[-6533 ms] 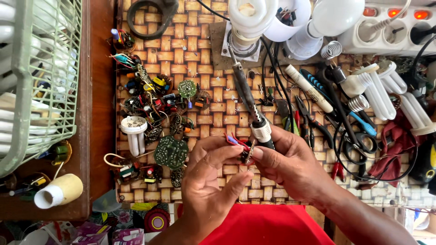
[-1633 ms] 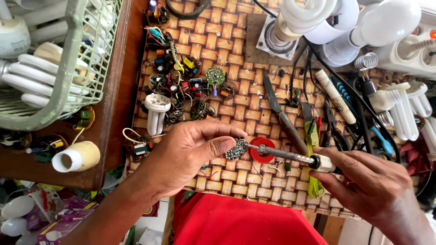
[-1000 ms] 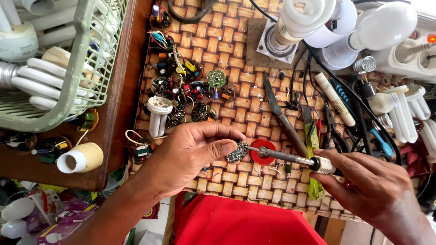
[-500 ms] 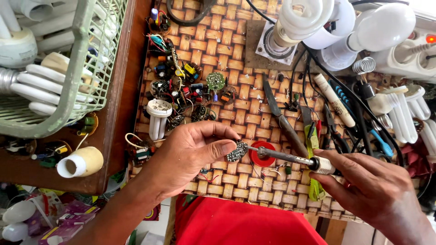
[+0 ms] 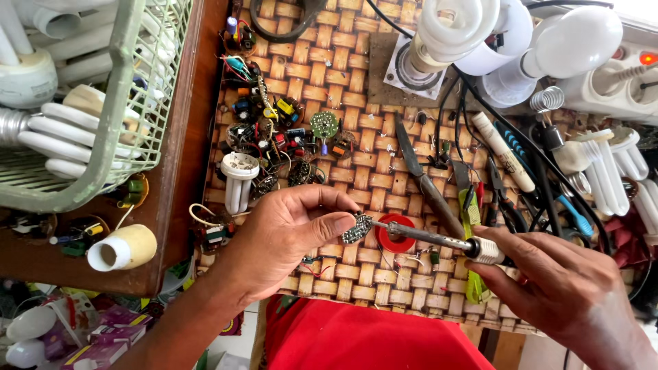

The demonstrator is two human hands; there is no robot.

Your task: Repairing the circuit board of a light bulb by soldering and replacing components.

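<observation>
Woven bench (image 5: 343,75) mat, cluttered with parts. Left hand (image 5: 288,233) pinches a small round circuit board (image 5: 356,228) at centre; right hand (image 5: 569,291) grips a soldering iron (image 5: 432,240), tip touching the board. Steady hands and a brief, precise touch seem best.

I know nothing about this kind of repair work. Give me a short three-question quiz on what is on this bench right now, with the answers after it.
1. True or false: the right hand holds a soldering iron.
2. What does the left hand pinch? A) a spiral lamp B) a small round circuit board C) a knife
3. What red thing lies on the woven mat under the iron's tip?

Key:
1. True.
2. B, the small round circuit board, between thumb and forefinger.
3. A round red tin.
</observation>
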